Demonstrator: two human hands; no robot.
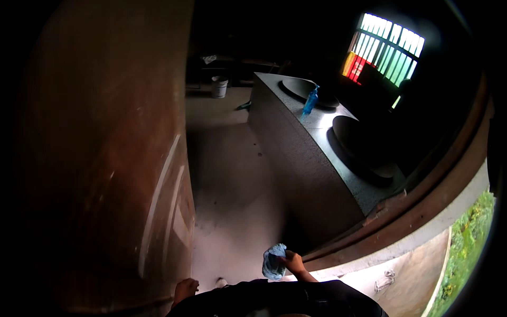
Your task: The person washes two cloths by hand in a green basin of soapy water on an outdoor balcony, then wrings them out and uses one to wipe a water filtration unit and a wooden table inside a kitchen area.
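A crumpled light-blue cloth (274, 259) is held in my right hand (293, 263), low in the middle of the view, in front of my dark clothing. My fingers and thumb pinch its right side. My left hand (186, 288) is at the bottom left, beside the lower edge of a brown door (119, 178). Its fingers look curled, and whether they touch the door or hold anything cannot be seen. The right forearm is close to a brown wooden door frame (396, 233).
Ahead on the right, a grey stone counter (317, 134) carries two dark round basins (360, 146) and a blue pump bottle (311, 101). A white bucket (219, 87) stands on the concrete floor (233, 178), with a green object (244, 106) near the counter's base. A barred window (388, 43) is beyond.
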